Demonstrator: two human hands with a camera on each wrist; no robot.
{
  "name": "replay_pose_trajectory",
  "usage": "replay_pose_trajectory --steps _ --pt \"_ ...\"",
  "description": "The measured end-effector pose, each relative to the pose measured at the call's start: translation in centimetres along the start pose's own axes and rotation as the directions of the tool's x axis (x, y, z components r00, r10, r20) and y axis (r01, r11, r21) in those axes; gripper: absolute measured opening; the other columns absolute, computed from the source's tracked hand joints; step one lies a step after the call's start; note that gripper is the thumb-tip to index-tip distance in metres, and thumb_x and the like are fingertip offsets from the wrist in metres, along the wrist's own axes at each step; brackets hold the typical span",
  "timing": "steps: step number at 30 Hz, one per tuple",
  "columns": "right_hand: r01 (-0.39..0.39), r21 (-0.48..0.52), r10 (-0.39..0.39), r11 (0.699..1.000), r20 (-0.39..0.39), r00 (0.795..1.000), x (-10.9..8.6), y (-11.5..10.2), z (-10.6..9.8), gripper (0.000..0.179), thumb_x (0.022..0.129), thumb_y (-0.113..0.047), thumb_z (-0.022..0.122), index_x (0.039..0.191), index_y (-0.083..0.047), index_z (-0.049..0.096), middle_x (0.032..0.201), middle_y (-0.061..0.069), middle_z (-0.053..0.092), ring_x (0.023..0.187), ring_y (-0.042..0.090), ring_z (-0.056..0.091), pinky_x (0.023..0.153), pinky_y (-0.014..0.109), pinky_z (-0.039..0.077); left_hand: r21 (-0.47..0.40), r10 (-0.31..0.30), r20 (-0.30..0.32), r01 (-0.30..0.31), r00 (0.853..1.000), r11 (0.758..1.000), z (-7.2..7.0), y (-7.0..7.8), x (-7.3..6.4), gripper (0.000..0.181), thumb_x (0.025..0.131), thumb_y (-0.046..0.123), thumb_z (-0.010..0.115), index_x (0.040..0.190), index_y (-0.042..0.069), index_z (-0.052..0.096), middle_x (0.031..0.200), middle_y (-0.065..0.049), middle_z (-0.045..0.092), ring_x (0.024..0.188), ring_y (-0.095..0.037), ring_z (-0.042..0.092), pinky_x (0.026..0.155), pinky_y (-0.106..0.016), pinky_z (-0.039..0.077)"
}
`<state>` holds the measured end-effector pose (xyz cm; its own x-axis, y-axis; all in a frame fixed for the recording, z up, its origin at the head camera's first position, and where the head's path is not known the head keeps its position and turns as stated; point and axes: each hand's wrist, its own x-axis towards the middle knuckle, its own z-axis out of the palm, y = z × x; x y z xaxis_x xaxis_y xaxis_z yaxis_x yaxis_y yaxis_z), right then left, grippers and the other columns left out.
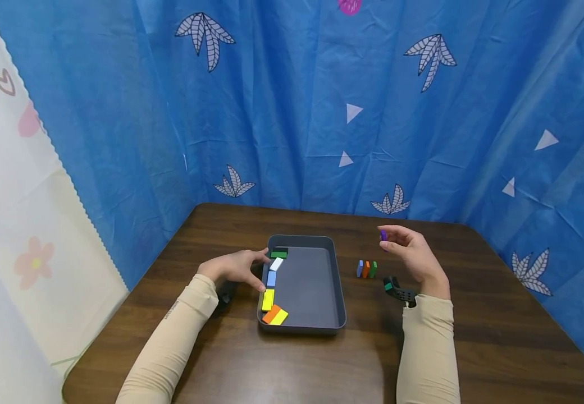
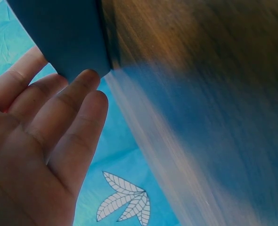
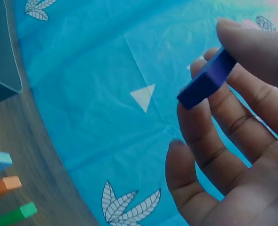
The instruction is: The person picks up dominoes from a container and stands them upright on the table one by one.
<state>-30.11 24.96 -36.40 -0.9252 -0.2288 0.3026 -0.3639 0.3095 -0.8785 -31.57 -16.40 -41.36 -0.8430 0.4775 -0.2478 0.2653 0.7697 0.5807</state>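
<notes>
Purple block [image 3: 208, 81], one: pinched between the thumb and fingertips of the right hand [image 1: 415, 257], raised above the table [image 1: 368, 320], near three standing blocks [image 1: 366, 269]. Tray [image 1: 309, 286], grey, one: left hand [image 1: 235, 266] at its left wall, fingers apart, gripping nothing. Handling note: light pinch probably suffices; standing blocks look easily toppled, so fingers best stay clear and release gently.

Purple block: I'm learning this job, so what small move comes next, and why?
Perhaps carry the purple block over the tray: the right hand pinches it above the table, other blocks lie inside, and the tray's right side is bare.
</notes>
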Motion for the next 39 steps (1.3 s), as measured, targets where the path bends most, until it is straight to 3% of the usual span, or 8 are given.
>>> replay_pose_trajectory --steps 7,12,20,25,29,35,39 --pt "-0.026 0.037 0.027 0.999 -0.026 0.999 -0.6 0.9 -0.8 0.039 0.080 -0.018 0.065 0.116 -0.005 0.054 0.093 -0.003 0.060 0.081 0.010 0.057 0.069 0.023 0.051 0.021 0.011 0.002 -0.011 1.000 1.000 -0.2 -0.1 0.3 0.087 0.059 0.048 0.077 0.134 0.021 0.041 0.149 0.004 0.016 0.130 -0.021 0.031 0.102 -0.049 0.030" --pt "-0.007 0.028 0.008 1.000 -0.021 1.000 -0.8 1.7 -1.4 0.037 0.080 -0.012 0.064 0.115 -0.004 0.055 0.095 0.000 0.061 0.081 0.008 0.059 0.070 0.022 0.052 0.021 0.007 0.003 -0.007 1.000 1.000 -0.3 0.0 0.2 0.088 0.059 0.049 0.077 0.134 0.022 0.040 0.149 0.004 0.017 0.130 -0.020 0.029 0.103 -0.049 0.030" --pt "-0.085 -0.053 0.081 0.995 -0.061 0.995 -0.8 3.1 -1.7 0.042 0.080 -0.020 0.065 0.118 -0.005 0.053 0.103 0.010 0.059 0.082 0.006 0.060 0.074 0.024 0.051 0.023 0.015 0.007 -0.015 1.000 1.000 -0.4 0.2 0.2 0.087 0.059 0.048 0.077 0.134 0.021 0.041 0.150 0.003 0.015 0.131 -0.021 0.029 0.103 -0.049 0.028" --pt "-0.133 -0.055 0.128 0.990 -0.093 0.987 -0.7 4.2 -1.7 0.041 0.079 -0.022 0.066 0.116 -0.008 0.056 0.098 0.002 0.060 0.081 0.006 0.059 0.074 0.021 0.050 0.026 0.015 0.004 -0.015 1.000 1.000 -0.4 0.1 0.3 0.087 0.059 0.049 0.076 0.134 0.022 0.041 0.149 0.003 0.015 0.131 -0.021 0.029 0.103 -0.049 0.029" --pt "-0.174 -0.062 0.168 0.983 -0.086 0.982 -0.6 5.1 -1.7 0.042 0.080 -0.022 0.066 0.117 -0.007 0.055 0.098 -0.002 0.060 0.083 0.008 0.058 0.079 0.027 0.049 0.017 0.015 0.002 -0.015 1.000 1.000 -0.3 0.0 0.3 0.087 0.059 0.048 0.077 0.134 0.021 0.041 0.149 0.003 0.015 0.131 -0.021 0.030 0.102 -0.049 0.029" --pt "-0.246 -0.093 0.242 0.965 -0.058 0.969 -0.7 6.1 -1.5 0.050 0.079 -0.030 0.065 0.121 -0.007 0.052 0.106 0.004 0.056 0.090 0.013 0.056 0.088 0.040 0.044 0.003 0.010 0.000 -0.010 1.000 1.000 -0.1 -0.1 0.3 0.086 0.059 0.048 0.077 0.133 0.021 0.042 0.150 0.004 0.014 0.131 -0.021 0.030 0.103 -0.049 0.029" --pt "-0.246 -0.112 0.243 0.963 -0.039 0.969 -0.7 6.6 -1.3 0.050 0.078 -0.033 0.066 0.119 -0.008 0.053 0.108 0.008 0.056 0.091 0.015 0.055 0.090 0.044 0.042 0.010 0.004 -0.005 -0.004 1.000 1.000 0.0 -0.2 0.3 0.087 0.057 0.050 0.077 0.133 0.023 0.042 0.149 0.006 0.015 0.131 -0.021 0.030 0.102 -0.050 0.029"
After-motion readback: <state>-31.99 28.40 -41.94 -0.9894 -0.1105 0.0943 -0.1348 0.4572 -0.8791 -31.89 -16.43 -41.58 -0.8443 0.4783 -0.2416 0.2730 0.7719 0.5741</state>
